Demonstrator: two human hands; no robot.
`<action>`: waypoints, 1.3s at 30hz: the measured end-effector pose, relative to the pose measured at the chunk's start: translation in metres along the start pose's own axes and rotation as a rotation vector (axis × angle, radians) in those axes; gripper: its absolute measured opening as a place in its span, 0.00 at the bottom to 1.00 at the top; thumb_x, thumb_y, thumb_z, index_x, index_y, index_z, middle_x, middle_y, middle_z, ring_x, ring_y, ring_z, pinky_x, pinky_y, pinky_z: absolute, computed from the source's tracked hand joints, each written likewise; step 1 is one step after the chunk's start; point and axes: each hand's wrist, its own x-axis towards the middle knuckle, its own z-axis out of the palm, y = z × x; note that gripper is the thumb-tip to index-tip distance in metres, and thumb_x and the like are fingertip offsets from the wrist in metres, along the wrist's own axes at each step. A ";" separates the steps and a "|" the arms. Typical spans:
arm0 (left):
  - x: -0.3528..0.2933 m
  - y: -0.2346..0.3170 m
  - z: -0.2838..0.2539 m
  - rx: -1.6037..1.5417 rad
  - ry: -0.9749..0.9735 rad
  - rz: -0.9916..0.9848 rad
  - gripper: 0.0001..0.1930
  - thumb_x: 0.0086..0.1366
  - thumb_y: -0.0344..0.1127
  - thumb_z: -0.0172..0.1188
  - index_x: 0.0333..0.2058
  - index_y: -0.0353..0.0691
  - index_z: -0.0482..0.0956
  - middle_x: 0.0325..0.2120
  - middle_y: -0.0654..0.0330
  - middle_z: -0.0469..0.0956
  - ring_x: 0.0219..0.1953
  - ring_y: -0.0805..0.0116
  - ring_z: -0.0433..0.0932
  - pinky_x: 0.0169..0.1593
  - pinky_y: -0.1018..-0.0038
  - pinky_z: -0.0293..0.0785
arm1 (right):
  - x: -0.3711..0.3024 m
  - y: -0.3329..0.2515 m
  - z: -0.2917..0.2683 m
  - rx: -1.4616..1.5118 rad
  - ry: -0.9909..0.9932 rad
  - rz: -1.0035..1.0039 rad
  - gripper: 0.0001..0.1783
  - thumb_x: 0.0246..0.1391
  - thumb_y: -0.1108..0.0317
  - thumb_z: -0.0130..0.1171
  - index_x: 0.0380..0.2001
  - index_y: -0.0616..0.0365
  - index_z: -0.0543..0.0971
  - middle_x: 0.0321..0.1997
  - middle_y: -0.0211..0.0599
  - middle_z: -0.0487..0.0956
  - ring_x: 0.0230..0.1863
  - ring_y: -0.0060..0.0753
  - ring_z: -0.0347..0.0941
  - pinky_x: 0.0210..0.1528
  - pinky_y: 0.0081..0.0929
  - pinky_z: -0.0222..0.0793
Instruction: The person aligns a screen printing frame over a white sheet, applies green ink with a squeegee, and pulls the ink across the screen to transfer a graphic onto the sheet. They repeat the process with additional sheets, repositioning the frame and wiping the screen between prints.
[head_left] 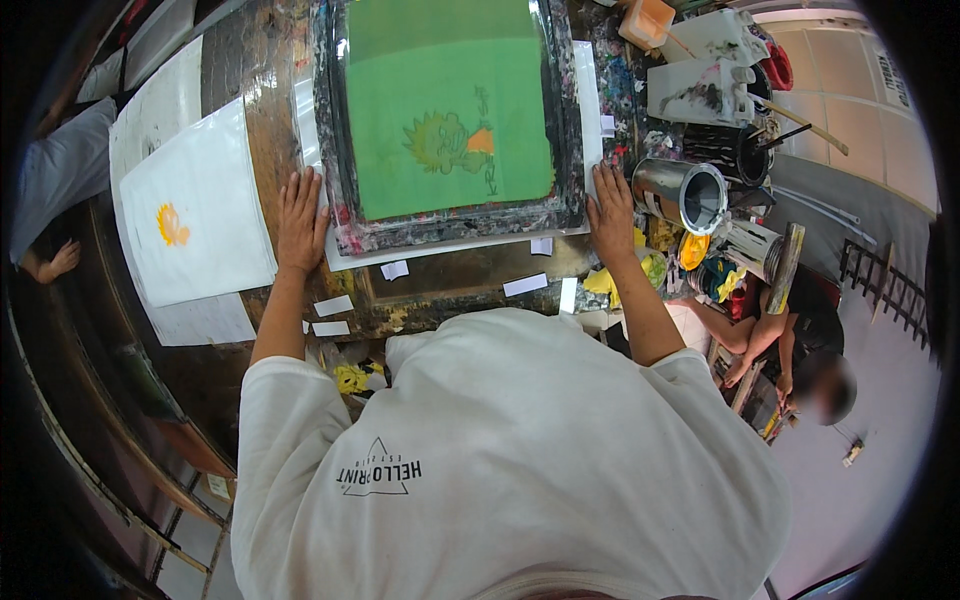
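— Where do we have our hands?

— Our left hand (pixel 301 218) lies flat, fingers spread, on the lower left corner of the printing screen (pixel 450 110); our right hand (pixel 612 212) lies flat on its lower right corner. Neither grasps anything.

— And the screen?

— It rests on the paint-stained table (pixel 450 290), centred before us, its long axis running away from us. The green mesh shows a cartoon figure seemingly lying on its side. A white sheet with a yellow print (pixel 195 215) lies to our left, a metal can (pixel 690 192) to our right.
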 end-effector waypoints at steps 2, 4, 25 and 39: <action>0.001 0.002 -0.002 -0.005 0.017 0.011 0.32 0.81 0.45 0.45 0.79 0.46 0.56 0.81 0.59 0.53 0.82 0.53 0.47 0.83 0.52 0.41 | 0.001 -0.002 -0.002 -0.047 -0.026 0.004 0.36 0.64 0.72 0.62 0.75 0.52 0.68 0.80 0.40 0.66 0.77 0.60 0.60 0.78 0.52 0.57; 0.002 0.003 -0.002 0.003 0.033 0.009 0.32 0.81 0.45 0.46 0.79 0.47 0.57 0.81 0.59 0.53 0.82 0.52 0.47 0.82 0.51 0.42 | 0.002 -0.004 -0.004 -0.088 -0.043 0.005 0.36 0.65 0.71 0.62 0.75 0.50 0.68 0.80 0.39 0.66 0.77 0.59 0.60 0.78 0.52 0.57; 0.004 0.006 0.001 0.080 0.029 -0.002 0.33 0.79 0.43 0.46 0.79 0.46 0.57 0.81 0.58 0.52 0.82 0.50 0.48 0.82 0.51 0.41 | -0.001 -0.003 0.001 -0.095 -0.064 0.030 0.35 0.68 0.70 0.59 0.77 0.48 0.67 0.81 0.36 0.65 0.79 0.58 0.57 0.80 0.50 0.54; -0.001 -0.001 0.009 -0.110 0.092 -0.011 0.33 0.83 0.46 0.41 0.79 0.37 0.53 0.81 0.49 0.50 0.82 0.47 0.46 0.82 0.51 0.39 | 0.003 -0.015 -0.013 0.097 0.057 0.032 0.30 0.68 0.74 0.54 0.73 0.60 0.70 0.78 0.50 0.68 0.77 0.64 0.60 0.80 0.52 0.55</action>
